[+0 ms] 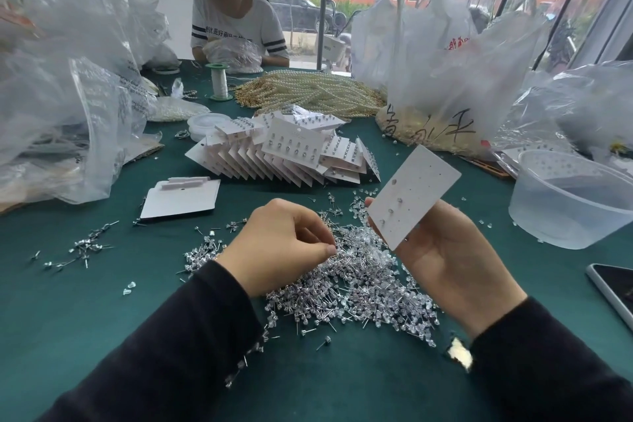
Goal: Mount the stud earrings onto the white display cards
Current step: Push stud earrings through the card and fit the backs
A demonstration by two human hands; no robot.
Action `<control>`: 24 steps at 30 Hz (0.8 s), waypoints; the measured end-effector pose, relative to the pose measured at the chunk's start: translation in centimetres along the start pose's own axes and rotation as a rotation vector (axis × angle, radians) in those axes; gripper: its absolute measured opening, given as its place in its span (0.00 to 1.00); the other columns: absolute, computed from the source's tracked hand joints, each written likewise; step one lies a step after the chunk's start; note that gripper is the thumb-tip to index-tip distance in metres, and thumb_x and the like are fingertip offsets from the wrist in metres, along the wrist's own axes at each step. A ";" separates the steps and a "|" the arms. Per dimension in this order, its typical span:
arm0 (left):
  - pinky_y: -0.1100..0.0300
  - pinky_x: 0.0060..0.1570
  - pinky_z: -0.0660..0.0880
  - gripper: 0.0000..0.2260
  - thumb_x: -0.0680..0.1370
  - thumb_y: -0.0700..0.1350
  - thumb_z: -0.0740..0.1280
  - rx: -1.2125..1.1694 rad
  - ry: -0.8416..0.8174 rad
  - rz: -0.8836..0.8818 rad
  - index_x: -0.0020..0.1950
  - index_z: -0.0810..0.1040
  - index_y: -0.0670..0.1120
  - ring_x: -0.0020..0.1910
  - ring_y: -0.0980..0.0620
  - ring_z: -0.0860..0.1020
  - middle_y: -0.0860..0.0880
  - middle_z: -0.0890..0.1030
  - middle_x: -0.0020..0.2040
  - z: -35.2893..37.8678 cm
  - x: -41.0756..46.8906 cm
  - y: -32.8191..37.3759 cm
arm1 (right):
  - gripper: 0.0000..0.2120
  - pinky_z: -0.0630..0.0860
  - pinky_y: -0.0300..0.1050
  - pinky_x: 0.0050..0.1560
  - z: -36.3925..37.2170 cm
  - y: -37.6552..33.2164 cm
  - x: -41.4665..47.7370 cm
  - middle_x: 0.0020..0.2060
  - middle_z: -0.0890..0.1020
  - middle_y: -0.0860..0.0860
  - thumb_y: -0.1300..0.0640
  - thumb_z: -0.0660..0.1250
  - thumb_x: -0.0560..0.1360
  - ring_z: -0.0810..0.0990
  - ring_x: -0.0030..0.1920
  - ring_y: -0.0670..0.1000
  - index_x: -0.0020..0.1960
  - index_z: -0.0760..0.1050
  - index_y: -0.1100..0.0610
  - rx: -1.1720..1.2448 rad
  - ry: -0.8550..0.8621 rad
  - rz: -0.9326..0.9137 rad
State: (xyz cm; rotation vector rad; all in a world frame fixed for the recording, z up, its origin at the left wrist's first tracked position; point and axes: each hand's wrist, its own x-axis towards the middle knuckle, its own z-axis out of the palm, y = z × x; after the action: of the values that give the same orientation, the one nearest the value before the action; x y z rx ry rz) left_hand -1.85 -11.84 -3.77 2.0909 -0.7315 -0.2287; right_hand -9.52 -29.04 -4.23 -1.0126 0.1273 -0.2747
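A big pile of loose stud earrings [356,288] lies on the green table in front of me. My left hand [281,243] hovers over its left side with curled fingers, thumb and forefinger pinched at the pile's edge; whether a stud sits between them is too small to tell. My right hand [448,250] holds a white display card [412,195] tilted above the pile, back side toward me, with a few studs pushed through along its left column. Filled cards [291,154] are stacked in a fanned heap behind. Blank cards [181,197] lie at the left.
A clear plastic tub [568,202] stands at the right, a phone [613,291] at the right edge. Plastic bags [442,72] and pearl strands [308,89] fill the back. A smaller scatter of studs [85,248] lies at the left. Another person [236,20] works across the table.
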 end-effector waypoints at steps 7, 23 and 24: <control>0.69 0.32 0.75 0.05 0.71 0.40 0.70 -0.419 0.266 0.285 0.38 0.80 0.50 0.31 0.61 0.78 0.55 0.82 0.33 0.6 -0.9 2.2 | 0.27 0.73 0.53 0.57 0.7 0.4 -0.6 0.47 0.81 0.58 0.61 0.67 0.65 0.81 0.48 0.55 0.60 0.67 0.72 -0.022 -0.066 -0.005; 0.58 0.42 0.78 0.14 0.68 0.55 0.70 -0.268 0.330 0.392 0.45 0.83 0.47 0.41 0.56 0.80 0.52 0.82 0.42 2.2 -1.5 2.7 | 0.27 0.69 0.53 0.51 1.9 2.5 -1.1 0.42 0.79 0.60 0.50 0.82 0.51 0.77 0.48 0.57 0.41 0.74 0.63 -0.079 -0.117 -0.009; 0.59 0.42 0.78 0.16 0.66 0.57 0.70 -0.255 0.319 0.389 0.46 0.83 0.47 0.42 0.56 0.80 0.53 0.82 0.42 2.3 -1.6 2.8 | 0.21 0.69 0.54 0.51 1.9 2.5 -1.1 0.40 0.80 0.60 0.52 0.81 0.54 0.76 0.48 0.58 0.38 0.75 0.60 -0.124 -0.101 -0.039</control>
State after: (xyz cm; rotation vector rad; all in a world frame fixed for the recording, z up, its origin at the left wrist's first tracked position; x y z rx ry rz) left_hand -5.20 -13.71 -3.06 1.6537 -0.8450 0.2133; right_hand -9.73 -25.87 -5.36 -1.1508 0.0331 -0.2524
